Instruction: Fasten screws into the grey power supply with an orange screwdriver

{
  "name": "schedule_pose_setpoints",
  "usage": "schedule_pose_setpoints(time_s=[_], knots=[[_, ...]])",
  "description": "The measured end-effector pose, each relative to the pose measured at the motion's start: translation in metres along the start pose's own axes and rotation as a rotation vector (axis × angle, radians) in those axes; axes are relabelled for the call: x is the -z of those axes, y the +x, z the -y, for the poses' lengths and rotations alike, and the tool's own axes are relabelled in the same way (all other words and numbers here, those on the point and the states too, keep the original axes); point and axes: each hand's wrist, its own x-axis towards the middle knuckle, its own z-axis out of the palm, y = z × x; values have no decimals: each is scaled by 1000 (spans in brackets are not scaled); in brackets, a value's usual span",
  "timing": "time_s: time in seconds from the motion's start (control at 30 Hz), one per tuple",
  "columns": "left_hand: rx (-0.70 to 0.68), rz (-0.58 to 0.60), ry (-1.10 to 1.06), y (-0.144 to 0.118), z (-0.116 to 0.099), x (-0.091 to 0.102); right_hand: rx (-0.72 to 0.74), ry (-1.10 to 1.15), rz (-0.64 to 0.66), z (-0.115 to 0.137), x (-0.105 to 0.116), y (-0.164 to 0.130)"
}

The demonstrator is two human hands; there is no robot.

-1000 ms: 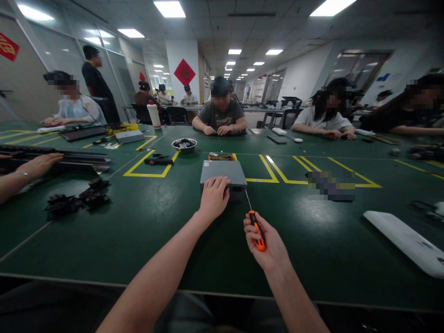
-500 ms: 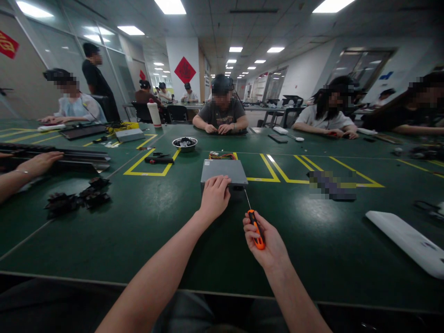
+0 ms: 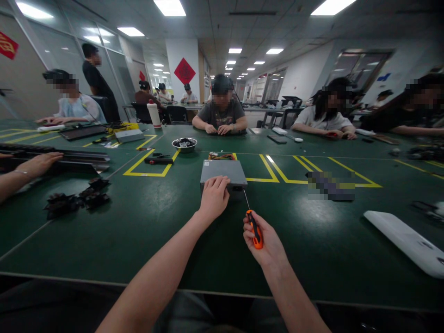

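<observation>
Left hand: palm down, fingers spread on near edge of grey box; box at table centre
Right hand: fist closed round orange screwdriver; tip at box's near right corner

Big dark-green matte table w/ yellow tape outlines. Lying on it: flat grey metal box at centre, bundle of coloured wires just behind it; round steel bowl of dark bits further back; black-handled tool near bowl. Left side – heap of black plastic parts, long black rails. Right – white elongated panel. White bottle upright at far edge.
</observation>
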Motion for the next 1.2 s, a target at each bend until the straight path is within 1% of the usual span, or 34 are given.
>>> schedule_pose_setpoints(time_s=[0.1,0.2,0.3,0.4,0.53,0.67,0.77,0.87,0.97,1.13,1.2], knots=[[1,4,-1,0,0,0,19,44,-22,2,-5,-4],[1,7,-3,0,0,0,-47,106,-30,5,-9,-9],[3,10,-1,-1,0,0,-141,148,5,7,-11,-11],[2,12,3,-1,0,-1,-180,140,54,5,-12,-11],[-15,20,11,-2,0,0,-121,66,66,0,-14,-10],[-63,50,52,-7,-1,3,-52,33,32,0,-13,-9],[-116,92,94,-10,-2,6,-79,54,10,2,-8,-8],[-165,139,123,-12,-2,8,-137,77,33,5,-2,-6],[-186,163,139,-13,-2,8,-166,81,55,7,1,-6],[-185,171,154,-13,-2,7,-155,102,83,9,0,-6],[-187,173,153,-13,-3,8,-129,98,89,9,-2,-6]])
